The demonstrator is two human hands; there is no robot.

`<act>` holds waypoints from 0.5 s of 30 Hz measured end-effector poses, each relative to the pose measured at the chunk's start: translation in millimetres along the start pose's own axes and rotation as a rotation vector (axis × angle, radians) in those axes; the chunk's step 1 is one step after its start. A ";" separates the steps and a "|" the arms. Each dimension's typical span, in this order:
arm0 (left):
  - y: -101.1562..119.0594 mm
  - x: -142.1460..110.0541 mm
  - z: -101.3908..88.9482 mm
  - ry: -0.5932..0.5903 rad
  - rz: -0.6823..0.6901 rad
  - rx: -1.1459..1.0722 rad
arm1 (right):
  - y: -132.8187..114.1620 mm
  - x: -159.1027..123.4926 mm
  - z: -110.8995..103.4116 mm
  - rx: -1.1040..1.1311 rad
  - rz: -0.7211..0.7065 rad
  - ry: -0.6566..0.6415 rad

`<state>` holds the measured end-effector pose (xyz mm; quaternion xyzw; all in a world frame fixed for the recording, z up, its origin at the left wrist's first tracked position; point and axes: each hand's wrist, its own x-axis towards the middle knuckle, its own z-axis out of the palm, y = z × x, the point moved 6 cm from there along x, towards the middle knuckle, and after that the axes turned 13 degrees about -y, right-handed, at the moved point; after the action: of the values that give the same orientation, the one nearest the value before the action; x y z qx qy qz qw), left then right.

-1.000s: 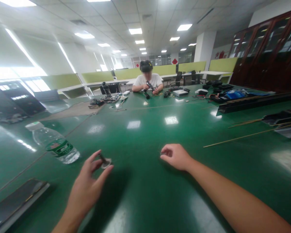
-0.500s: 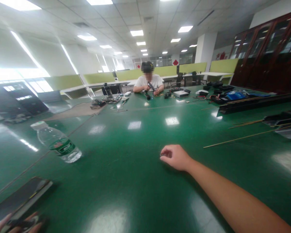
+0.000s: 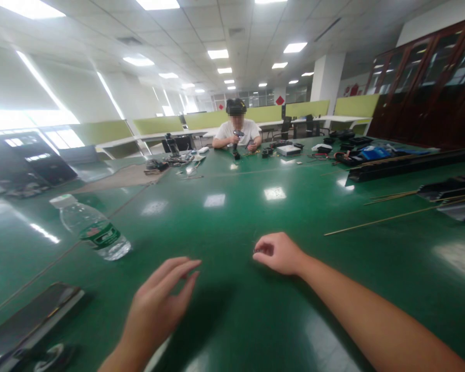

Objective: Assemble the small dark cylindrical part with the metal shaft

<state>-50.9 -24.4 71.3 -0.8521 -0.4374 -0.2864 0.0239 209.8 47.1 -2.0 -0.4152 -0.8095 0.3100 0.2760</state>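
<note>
My right hand (image 3: 281, 253) rests on the green table (image 3: 225, 222), its thumb and fingers curled into a pinch. A small dark bit shows at its fingertips, too small to name. My left hand (image 3: 160, 297) hovers above the table to the left of it, fingers stretched out and thumb apart, with nothing in it. At the lower left corner lie a flat dark-topped slab (image 3: 34, 315) with a pale edge and, beside it, a ring-shaped object (image 3: 51, 356) that is partly cut off.
A clear water bottle (image 3: 95, 230) with a green label stands at left. Thin rods (image 3: 375, 223) and black metal profiles (image 3: 411, 164) lie at right. Across the table, a person in a white shirt (image 3: 248, 133) holds a dark tool (image 3: 237, 137) among parts.
My left hand has come away from the ring-shaped object at the lower left and moved right and up, toward my right hand. My right hand has barely moved.
</note>
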 end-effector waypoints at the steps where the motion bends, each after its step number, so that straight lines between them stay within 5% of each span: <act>1: 13.9 17.4 19.6 -0.101 0.092 -0.029 | -1.4 -0.2 0.0 -0.006 -0.013 -0.001; 5: 51.8 70.0 86.1 -0.382 0.250 -0.091 | -4.2 -0.2 -1.0 -0.054 -0.063 -0.004; 8: 66.4 83.6 114.7 -0.471 0.312 -0.122 | -3.2 0.7 -2.0 -0.143 -0.072 0.004; 12: 68.6 82.4 123.3 -0.456 0.329 -0.094 | -3.8 0.7 0.7 -0.126 -0.098 -0.026; 15: 52.2 72.7 105.5 -0.420 0.271 -0.079 | -5.0 -0.3 4.1 0.015 -0.104 -0.082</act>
<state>70.9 27.3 31.2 -0.9441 -0.3028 -0.1140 -0.0624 204.5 43.4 -1.1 -0.3573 -0.8384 0.3179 0.2614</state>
